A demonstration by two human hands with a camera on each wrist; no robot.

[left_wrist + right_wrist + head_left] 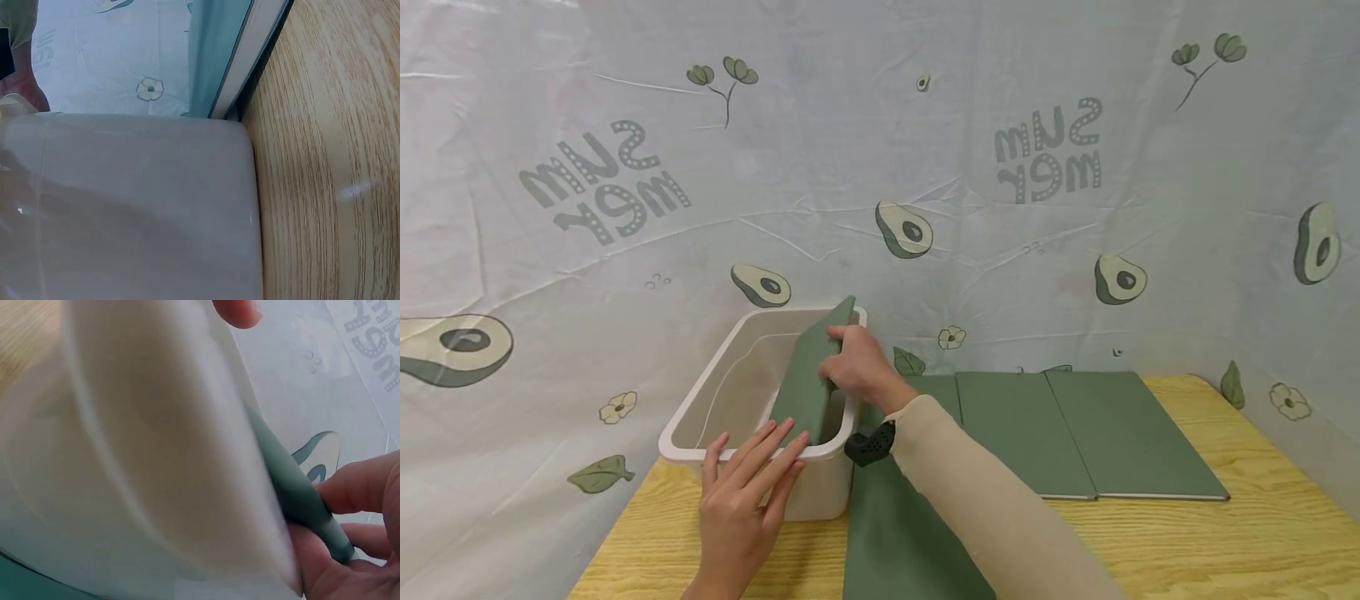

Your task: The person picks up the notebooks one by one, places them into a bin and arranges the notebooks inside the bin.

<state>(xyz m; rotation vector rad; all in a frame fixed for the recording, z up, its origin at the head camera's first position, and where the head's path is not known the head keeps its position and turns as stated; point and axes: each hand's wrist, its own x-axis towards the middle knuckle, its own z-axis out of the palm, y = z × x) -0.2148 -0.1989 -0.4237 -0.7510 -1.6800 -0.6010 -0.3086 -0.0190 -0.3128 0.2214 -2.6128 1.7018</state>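
A green hardcover book (811, 354) stands tilted inside a white plastic bin (831, 492), its upper corner rising above the back rim. My right hand (861, 364) grips the book by its right-hand edge, over the bin's right side. In the right wrist view, fingers and thumb pinch the green cover (290, 481) behind the blurred bin rim. My left hand (741, 508) rests on the bin's front rim with fingers extended, the fingertips close to the book's lower end; whether they touch it I cannot tell. The left wrist view holds mostly the bin's outer wall (137, 206).
More green books lie flat right of the bin: one near book (898, 533) partly under my right forearm, a middle book (1018, 433) and a right book (1135, 433). The wood-grain table (1217, 542) extends to the right. A printed sheet (850, 150) hangs behind.
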